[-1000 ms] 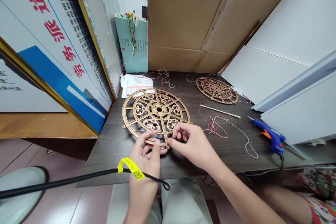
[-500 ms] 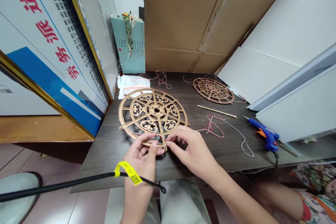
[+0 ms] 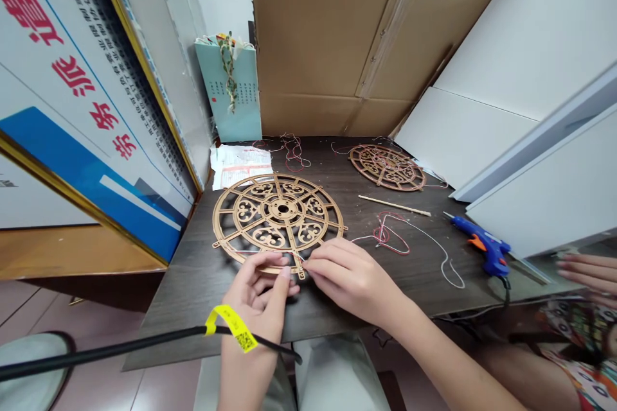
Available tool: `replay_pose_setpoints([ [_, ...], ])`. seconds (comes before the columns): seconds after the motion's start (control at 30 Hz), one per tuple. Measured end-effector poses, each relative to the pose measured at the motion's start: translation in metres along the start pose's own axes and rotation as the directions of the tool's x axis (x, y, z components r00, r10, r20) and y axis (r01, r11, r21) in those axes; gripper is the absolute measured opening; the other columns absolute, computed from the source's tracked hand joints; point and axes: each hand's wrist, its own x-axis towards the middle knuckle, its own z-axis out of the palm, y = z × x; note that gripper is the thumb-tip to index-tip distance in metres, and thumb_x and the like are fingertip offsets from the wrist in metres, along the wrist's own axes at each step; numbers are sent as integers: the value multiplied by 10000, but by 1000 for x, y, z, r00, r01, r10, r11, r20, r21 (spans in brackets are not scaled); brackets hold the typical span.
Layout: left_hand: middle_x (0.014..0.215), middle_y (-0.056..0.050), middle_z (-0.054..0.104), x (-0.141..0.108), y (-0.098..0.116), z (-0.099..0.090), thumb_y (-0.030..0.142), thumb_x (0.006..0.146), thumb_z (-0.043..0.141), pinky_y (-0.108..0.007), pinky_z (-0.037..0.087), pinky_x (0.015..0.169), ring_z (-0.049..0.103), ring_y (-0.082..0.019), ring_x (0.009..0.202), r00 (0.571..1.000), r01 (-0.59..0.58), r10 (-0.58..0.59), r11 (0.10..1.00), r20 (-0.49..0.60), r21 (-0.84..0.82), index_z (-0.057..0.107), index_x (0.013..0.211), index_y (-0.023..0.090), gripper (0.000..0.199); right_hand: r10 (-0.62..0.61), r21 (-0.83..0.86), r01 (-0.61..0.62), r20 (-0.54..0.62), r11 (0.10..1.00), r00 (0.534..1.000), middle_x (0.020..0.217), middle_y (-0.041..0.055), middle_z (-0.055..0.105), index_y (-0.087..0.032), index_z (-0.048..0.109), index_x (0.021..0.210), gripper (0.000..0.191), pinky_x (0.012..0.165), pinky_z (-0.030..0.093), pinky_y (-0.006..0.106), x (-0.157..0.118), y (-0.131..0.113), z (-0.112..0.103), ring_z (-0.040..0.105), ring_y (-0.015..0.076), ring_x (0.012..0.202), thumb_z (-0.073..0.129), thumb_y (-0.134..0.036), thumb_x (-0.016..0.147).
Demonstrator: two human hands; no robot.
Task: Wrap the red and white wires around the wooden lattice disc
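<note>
A round openwork wooden disc (image 3: 283,209) is tilted over the dark table, its near rim raised. My left hand (image 3: 263,289) is closed on that rim, thumb on top and fingers beneath. Beside it, my right hand (image 3: 344,270) pinches a thin red-and-white cord (image 3: 303,259) at a spoke near the rim tab. The cord runs along the near part of the disc, and more of it lies loose (image 3: 383,231) to the right. The right fingertips partly hide the cord.
A second disc (image 3: 387,167) with cord lies behind right, near a thin stick (image 3: 394,205). A blue glue gun (image 3: 482,245) rests at right. Printed paper (image 3: 241,166) and a teal box (image 3: 229,90) are behind left. Another person's hand (image 3: 590,276) shows at the right edge.
The view has shifted slightly. My right fingers have drawn closer together at the rim, while the left hand keeps its hold. Another person's hand has appeared at the right edge.
</note>
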Motion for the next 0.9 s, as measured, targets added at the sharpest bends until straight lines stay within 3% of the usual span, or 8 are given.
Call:
replay_pose_setpoints([
  [0.07, 915, -56, 749, -5, 1, -5, 468, 784, 827, -257, 609, 551, 700, -162, 615, 998, -61, 63, 985, -7, 160, 694, 1167, 201, 486, 11, 35, -10, -25, 999, 1000, 994, 79, 710, -160, 664, 1092, 137, 858, 526, 359, 0, 2, 0, 613, 189, 922, 579, -94, 1008],
  [0.13, 767, -9, 704, -10, 6, -12, 460, 833, 800, -254, 553, 515, 634, -145, 558, 964, -250, 265, 883, 19, 397, 716, 1190, 241, 427, 24, 53, -22, -29, 998, 999, 982, 76, 711, -166, 668, 1059, 118, 857, 527, 361, 1, 2, -1, 619, 186, 916, 575, -110, 1014],
  [0.23, 833, -28, 669, -10, 15, -21, 321, 920, 733, -324, 523, 701, 584, -177, 714, 742, -622, 608, 468, 281, 628, 738, 1106, 252, 198, 30, 58, -28, -22, 998, 999, 969, 73, 712, -161, 667, 1027, 111, 840, 530, 355, 3, 2, -2, 616, 180, 899, 570, -110, 1014],
  [0.3, 1001, -76, 677, -2, 17, -23, 192, 929, 696, -390, 485, 891, 579, -238, 946, 582, -755, 674, 240, 455, 610, 718, 1099, 216, 173, 30, 65, -28, -30, 998, 999, 976, 72, 714, -161, 665, 1039, 122, 850, 535, 355, 4, 1, -2, 614, 179, 906, 558, -105, 1017],
  [0.43, 1076, -106, 694, 20, 9, -21, 41, 882, 679, -413, 451, 991, 576, -261, 1083, 385, -873, 696, 62, 605, 484, 660, 1117, 155, 262, 25, 54, -24, -26, 998, 999, 1006, 80, 709, -165, 656, 1077, 161, 866, 536, 359, 7, 0, -1, 606, 188, 931, 522, -91, 1028],
  [0.53, 1035, -87, 701, 30, 1, -21, -5, 872, 662, -376, 484, 935, 609, -223, 1007, 366, -892, 704, 78, 609, 446, 638, 1124, 165, 305, 12, 21, -12, 0, 1000, 1000, 1017, 86, 694, -150, 646, 1079, 155, 870, 525, 361, 7, -1, 0, 585, 195, 944, 516, -81, 1032],
  [0.73, 1035, -84, 704, 32, -5, -19, 25, 942, 590, -336, 518, 908, 645, -197, 973, 415, -881, 709, 155, 571, 447, 631, 1104, 176, 225, -15, -59, 18, 52, 998, 999, 1051, 105, 681, -115, 637, 1139, 189, 875, 511, 369, 6, -1, 1, 561, 210, 958, 507, -45, 1022],
  [0.9, 964, -83, 706, 33, 0, -16, 34, 957, 563, -305, 555, 831, 679, -190, 889, 389, -886, 715, 118, 581, 448, 638, 1065, 158, 181, -35, -91, 40, 64, 995, 997, 1090, 119, 679, -98, 636, 1142, 174, 901, 506, 377, 5, 0, 2, 554, 223, 985, 505, -63, 1032],
])
